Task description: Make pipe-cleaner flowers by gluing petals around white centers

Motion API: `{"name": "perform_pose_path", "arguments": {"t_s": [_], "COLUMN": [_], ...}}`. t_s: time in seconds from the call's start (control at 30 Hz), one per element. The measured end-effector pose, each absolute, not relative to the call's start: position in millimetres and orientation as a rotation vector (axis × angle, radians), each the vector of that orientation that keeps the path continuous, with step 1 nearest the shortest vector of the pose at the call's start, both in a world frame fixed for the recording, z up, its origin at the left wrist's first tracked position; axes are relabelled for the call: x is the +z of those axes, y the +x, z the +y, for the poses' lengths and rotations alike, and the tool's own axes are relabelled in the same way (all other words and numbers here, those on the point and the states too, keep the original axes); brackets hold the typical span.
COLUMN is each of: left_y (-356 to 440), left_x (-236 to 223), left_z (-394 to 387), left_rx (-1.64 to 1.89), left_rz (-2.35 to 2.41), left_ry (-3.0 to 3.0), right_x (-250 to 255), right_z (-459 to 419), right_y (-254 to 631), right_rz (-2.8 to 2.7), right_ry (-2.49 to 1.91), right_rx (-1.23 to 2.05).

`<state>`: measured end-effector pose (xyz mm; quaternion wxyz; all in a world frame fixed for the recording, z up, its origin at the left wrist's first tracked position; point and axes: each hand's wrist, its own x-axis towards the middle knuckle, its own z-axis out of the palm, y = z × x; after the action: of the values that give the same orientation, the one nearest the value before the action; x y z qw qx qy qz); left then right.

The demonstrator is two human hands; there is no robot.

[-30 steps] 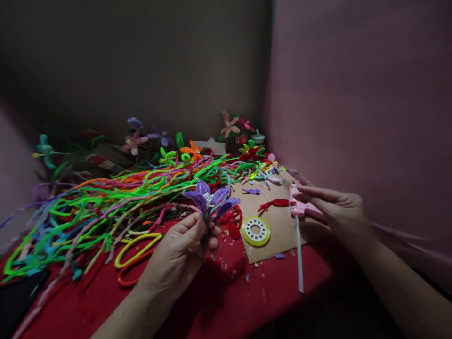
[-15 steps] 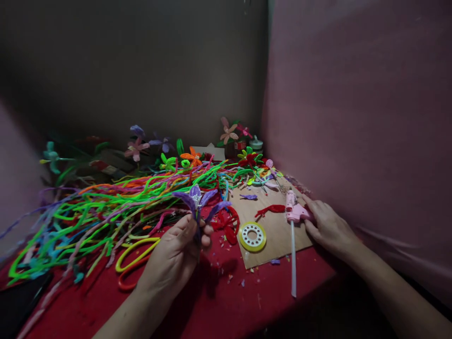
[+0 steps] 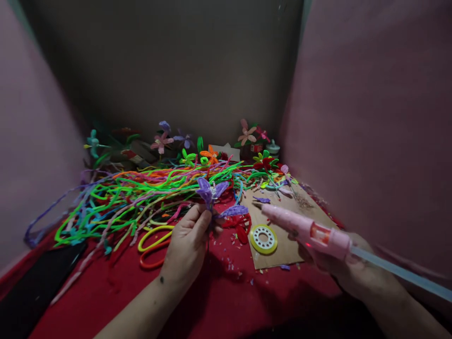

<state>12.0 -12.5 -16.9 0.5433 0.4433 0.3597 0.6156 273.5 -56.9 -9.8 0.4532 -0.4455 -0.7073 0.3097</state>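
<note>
Between the fingertips of my left hand [image 3: 189, 240] is a purple pipe-cleaner flower [image 3: 208, 190], upright, with pale stamens at its centre. One purple petal [image 3: 235, 211] sticks out to the right, lower than the others. My right hand [image 3: 356, 268] is wrapped round a pink hot glue gun [image 3: 307, 228], its nozzle pointing left toward the flower but apart from it. A clear glue stick [image 3: 402, 270] juts from the gun's back, and a small red light glows on its side. The gun hides most of my right fingers.
A heap of colourful pipe cleaners [image 3: 141, 195] covers the left and middle of the red table. Yellow-and-red-handled scissors [image 3: 151, 252] lie by my left wrist. A tape roll [image 3: 263, 239] rests on cardboard [image 3: 278, 261]. Finished flowers [image 3: 247, 134] stand along the back; a black object [image 3: 45, 287] lies at left.
My right hand has lifted the glue gun off the cardboard and turned its nozzle toward the flower. The flower has tilted in my left hand. The whole view has shifted.
</note>
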Motion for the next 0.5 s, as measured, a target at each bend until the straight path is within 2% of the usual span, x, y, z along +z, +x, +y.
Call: {"name": "perform_pose_path", "arguments": {"t_s": [0.2, 0.5], "left_y": [8.3, 6.9], "left_x": [-19.4, -25.5], "left_z": [-7.8, -6.7], "left_rx": [1.528, 1.494], "left_rz": [0.938, 0.993], "left_ry": [1.130, 1.210], "right_x": [24.8, -5.2], "right_z": [-61.7, -57.9], "right_y": [230.1, 226.7], "right_rz": [-1.842, -1.814], "right_ry": [-1.004, -0.947], "right_rx": [0.865, 1.035]}}
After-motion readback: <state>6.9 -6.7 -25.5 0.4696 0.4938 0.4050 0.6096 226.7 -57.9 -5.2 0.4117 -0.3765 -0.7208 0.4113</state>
